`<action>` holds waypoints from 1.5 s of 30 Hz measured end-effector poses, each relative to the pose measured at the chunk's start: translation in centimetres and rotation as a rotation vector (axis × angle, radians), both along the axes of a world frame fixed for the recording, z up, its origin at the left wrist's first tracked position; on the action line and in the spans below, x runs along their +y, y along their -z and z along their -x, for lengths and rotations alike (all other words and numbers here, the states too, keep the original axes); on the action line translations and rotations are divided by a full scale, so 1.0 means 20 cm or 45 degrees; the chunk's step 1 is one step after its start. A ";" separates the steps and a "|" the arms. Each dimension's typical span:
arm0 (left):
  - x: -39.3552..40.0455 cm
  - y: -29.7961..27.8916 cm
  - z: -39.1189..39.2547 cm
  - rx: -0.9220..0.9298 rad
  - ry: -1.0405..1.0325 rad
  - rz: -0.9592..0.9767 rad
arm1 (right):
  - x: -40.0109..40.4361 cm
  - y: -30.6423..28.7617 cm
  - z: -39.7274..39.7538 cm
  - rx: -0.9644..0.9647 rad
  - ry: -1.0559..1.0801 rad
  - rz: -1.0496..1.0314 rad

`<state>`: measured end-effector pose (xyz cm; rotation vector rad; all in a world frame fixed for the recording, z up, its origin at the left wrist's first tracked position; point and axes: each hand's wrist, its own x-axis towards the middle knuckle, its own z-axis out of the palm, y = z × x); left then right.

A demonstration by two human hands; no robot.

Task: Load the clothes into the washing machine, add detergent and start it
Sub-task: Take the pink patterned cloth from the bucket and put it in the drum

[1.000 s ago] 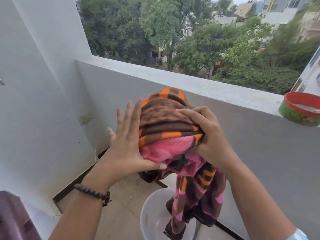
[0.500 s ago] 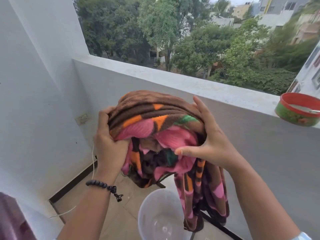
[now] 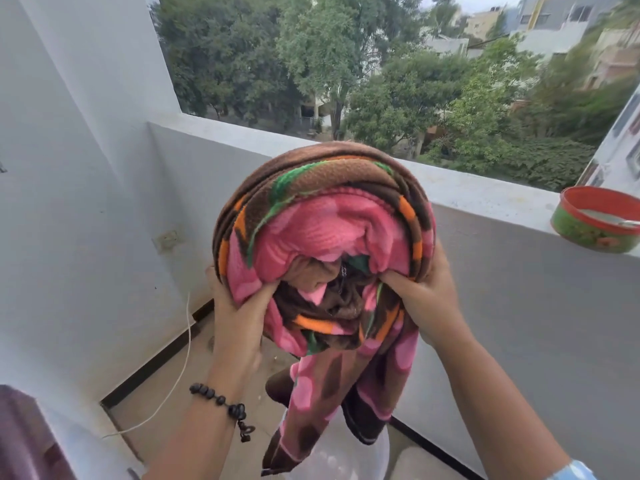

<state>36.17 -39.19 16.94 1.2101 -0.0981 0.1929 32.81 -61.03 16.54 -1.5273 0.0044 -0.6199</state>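
A thick fleece blanket (image 3: 325,223), brown with pink, orange and green patterns, is bunched into a big bundle held up in front of me at chest height. My left hand (image 3: 239,306) grips its lower left edge, thumb dug into the folds. My right hand (image 3: 426,303) grips the lower right side the same way. A loose tail of the blanket (image 3: 311,403) hangs down over a white plastic tub (image 3: 374,452) on the floor. No washing machine is clearly in view.
A grey balcony parapet (image 3: 485,192) runs across behind the bundle, with a red-rimmed green bowl (image 3: 595,220) on its ledge at right. A white wall (image 3: 69,202) with a socket stands at left; a white cord (image 3: 183,358) trails on the tiled floor. A purple shape (image 3: 20,438) sits bottom left.
Both hands gathered the blanket into a tighter, larger bundle and raised it closer to me. My left hand went from flat against the cloth to gripping it.
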 end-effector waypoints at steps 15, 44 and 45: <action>0.02 -0.18 0.04 -0.503 0.318 -1.588 | 0.09 -0.14 0.05 -0.252 0.145 1.082; -0.01 0.00 0.01 0.107 -0.014 0.288 | -0.03 0.04 0.09 0.073 -0.006 0.207; -0.01 0.02 0.02 0.116 0.023 0.216 | -0.04 0.04 0.09 0.040 0.033 0.203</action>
